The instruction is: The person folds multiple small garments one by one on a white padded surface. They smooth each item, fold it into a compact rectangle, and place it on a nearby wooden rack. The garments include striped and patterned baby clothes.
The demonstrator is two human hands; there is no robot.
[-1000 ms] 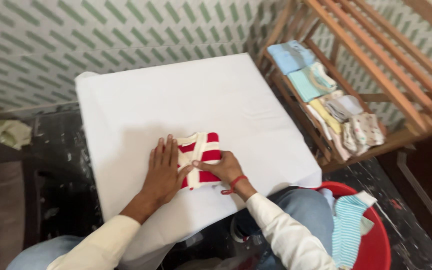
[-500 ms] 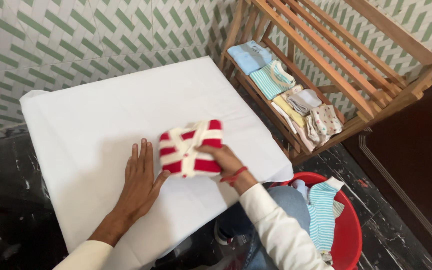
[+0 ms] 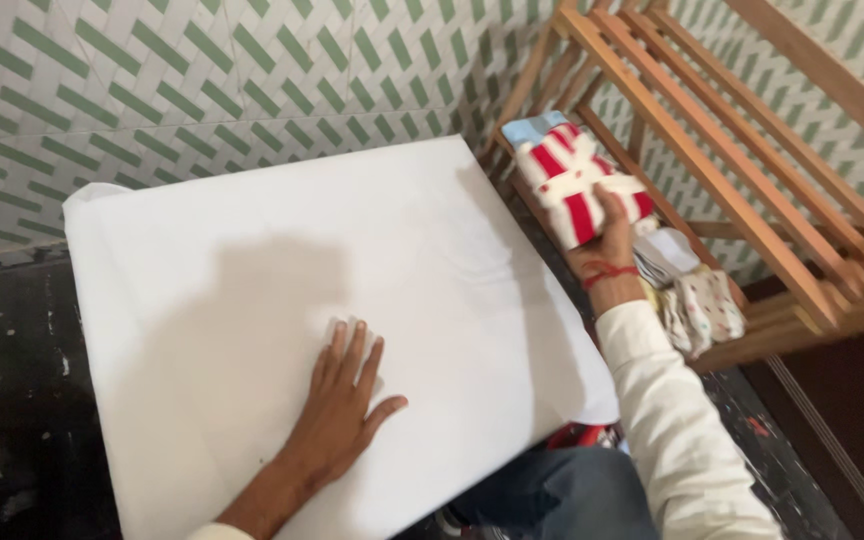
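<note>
My right hand [image 3: 612,235] grips a folded red-and-white striped garment [image 3: 580,178] and holds it over the lower slats of a wooden rack [image 3: 752,190], on top of the folded clothes there. A red thread band circles that wrist. My left hand [image 3: 347,390] lies flat, fingers spread, on the white cloth-covered table [image 3: 252,260], holding nothing.
A folded light-blue piece [image 3: 530,128] lies behind the striped garment on the rack, and small patterned folded clothes [image 3: 700,305] lie nearer me. A green-and-white tiled wall [image 3: 202,90] runs behind the table. Dark floor [image 3: 12,400] lies to the left.
My right hand has lifted the striped garment off the table and carried it right to the wooden rack. My left hand stays flat on the table.
</note>
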